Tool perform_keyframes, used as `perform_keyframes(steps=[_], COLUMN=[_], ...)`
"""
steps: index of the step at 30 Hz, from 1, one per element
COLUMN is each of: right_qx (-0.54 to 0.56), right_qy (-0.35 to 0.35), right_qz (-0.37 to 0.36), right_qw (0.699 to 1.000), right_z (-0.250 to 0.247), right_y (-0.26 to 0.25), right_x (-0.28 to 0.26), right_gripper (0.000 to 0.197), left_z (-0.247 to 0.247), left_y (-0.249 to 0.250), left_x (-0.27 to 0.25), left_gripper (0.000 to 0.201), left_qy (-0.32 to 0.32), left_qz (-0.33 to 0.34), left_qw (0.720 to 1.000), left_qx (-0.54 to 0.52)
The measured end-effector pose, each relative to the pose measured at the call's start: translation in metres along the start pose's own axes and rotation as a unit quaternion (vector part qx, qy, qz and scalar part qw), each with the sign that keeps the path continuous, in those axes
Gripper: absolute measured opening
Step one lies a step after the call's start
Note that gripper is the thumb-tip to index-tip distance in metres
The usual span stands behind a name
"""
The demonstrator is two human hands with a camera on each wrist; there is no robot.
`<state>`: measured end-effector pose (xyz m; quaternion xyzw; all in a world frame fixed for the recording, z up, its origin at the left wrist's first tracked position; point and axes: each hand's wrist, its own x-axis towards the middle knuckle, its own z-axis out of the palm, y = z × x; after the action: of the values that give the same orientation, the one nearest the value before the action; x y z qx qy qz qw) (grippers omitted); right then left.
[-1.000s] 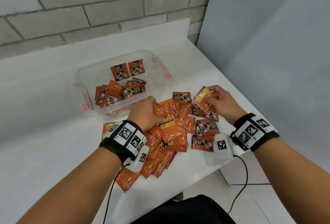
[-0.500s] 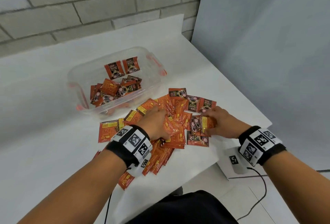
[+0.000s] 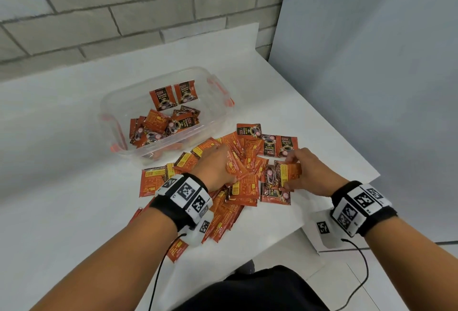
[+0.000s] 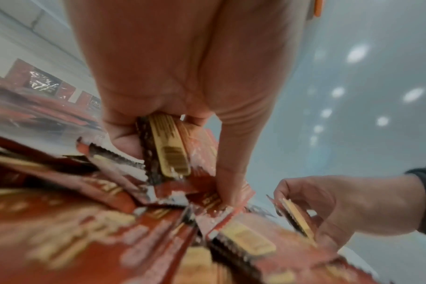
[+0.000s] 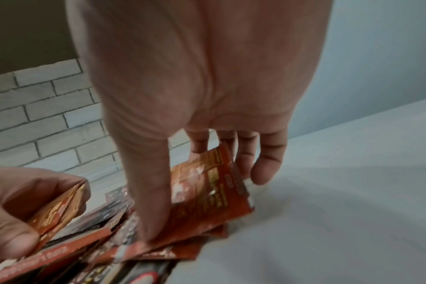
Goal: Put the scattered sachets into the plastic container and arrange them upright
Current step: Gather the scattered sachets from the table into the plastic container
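Orange-red sachets lie in a loose overlapping heap near the table's front right corner, some face up w/ dark printed fronts, most showing the orange backs. Clear plastic container w/ orange clips sits just behind the heap, toward the table's back edge; a few sachets inside, two leaning upright against its far wall, the rest lying jumbled at the left end.

Left hand is down on the middle of the heap, fingers curled; left wrist view shows them curled round a small stack of sachets held edge-on, thumb stretched down to the pile.

Right hand is at the heap's right side, nearest the table's right edge. It pinches one sachet between thumb and fingers; right wrist view shows the thumb pressed on its lower edge, fingers spread slightly behind it, sachet tilted up off the pile.

Both wrists carry black bands w/ square marker tags and white camera units, cables trailing. Brick wall behind the table, plain grey panel to the right.
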<state>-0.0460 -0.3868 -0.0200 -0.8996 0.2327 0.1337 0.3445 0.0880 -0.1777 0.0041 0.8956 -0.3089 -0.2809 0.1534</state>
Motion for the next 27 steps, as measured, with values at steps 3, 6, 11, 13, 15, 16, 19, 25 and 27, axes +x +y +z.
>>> perform_keyframes(steps=[3, 6, 11, 13, 15, 16, 19, 25, 27], right_qx=[0.093, 0.135, 0.054, 0.016, -0.037, -0.059, -0.069, 0.105, 0.149], right_qy=[-0.032, -0.057, -0.083, -0.066, -0.043, -0.031, 0.001, -0.032, -0.043], right_qz=[0.018, 0.024, 0.003, -0.021, -0.018, -0.006, 0.003, 0.028, 0.022], right_qw=[0.995, 0.989, 0.995, 0.997, 0.998, 0.998, 0.998, 0.994, 0.988], right_z=[-0.003, -0.007, -0.002, 0.001, 0.002, 0.002, 0.003, -0.002, -0.011], right_y=[0.0, 0.004, 0.004, 0.005, 0.007, 0.007, 0.005, 0.005, -0.004], right_x=[-0.007, -0.01, -0.003, 0.0, 0.002, 0.001, -0.002, -0.008, -0.009], right_gripper=[0.043, 0.059, 0.059, 0.044, 0.044, 0.047, 0.043, 0.029, 0.029], left_z=[-0.012, -0.019, 0.004, 0.012, 0.016, 0.017, 0.017, 0.01, -0.001], left_y=[-0.006, -0.004, 0.015, 0.016, 0.015, 0.015, 0.016, 0.01, 0.007], left_x=[0.0, -0.004, -0.008, -0.005, -0.004, -0.004, -0.005, -0.005, -0.009], left_gripper=[0.072, 0.069, 0.089, 0.086, 0.082, 0.081, 0.08, 0.079, 0.076], left_qy=[-0.023, -0.084, -0.147, -0.136, -0.11, -0.099, -0.073, -0.043, -0.046], left_qz=[-0.003, 0.023, 0.063, 0.061, 0.06, 0.06, 0.069, 0.099, 0.107], left_qw=[0.995, 0.99, 0.986, 0.987, 0.989, 0.99, 0.99, 0.994, 0.993], left_qx=[-0.093, -0.11, 0.036, 0.065, 0.075, 0.078, 0.098, 0.032, -0.006])
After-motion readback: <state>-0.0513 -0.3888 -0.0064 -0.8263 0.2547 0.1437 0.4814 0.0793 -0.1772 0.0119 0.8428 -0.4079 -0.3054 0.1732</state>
